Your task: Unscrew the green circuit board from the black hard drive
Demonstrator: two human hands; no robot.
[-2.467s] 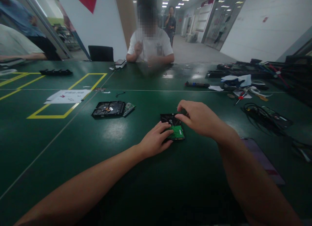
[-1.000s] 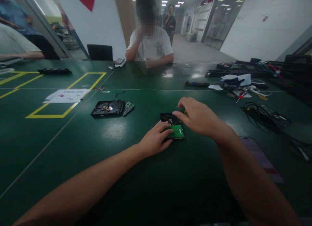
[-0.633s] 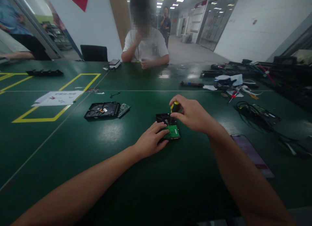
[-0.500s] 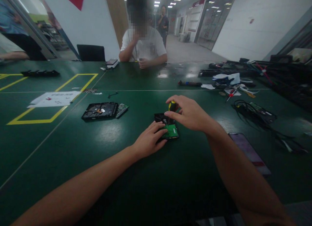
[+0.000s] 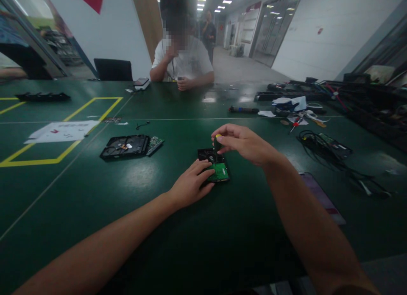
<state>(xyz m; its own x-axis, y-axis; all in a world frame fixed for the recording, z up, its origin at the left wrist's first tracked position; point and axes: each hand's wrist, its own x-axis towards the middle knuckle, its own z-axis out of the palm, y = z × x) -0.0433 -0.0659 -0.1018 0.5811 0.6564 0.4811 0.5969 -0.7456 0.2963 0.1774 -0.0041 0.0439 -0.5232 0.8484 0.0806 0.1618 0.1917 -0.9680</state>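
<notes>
A black hard drive with a green circuit board on top lies on the green table in front of me. My left hand rests on its near left edge, fingers spread flat and pressing it down. My right hand hovers just above the drive's far end, fingers pinched round the black and yellow handle of a small screwdriver that stands upright on the drive.
A second opened drive with its board lies to the left. A phone lies at my right, cables and tools beyond it. White paper sits in a yellow-taped box. A person sits across the table.
My right hand lifted off the drive and brought the screwdriver upright over it. The view shifted right. My left hand stayed on the drive. The person opposite raised a hand to the face.
</notes>
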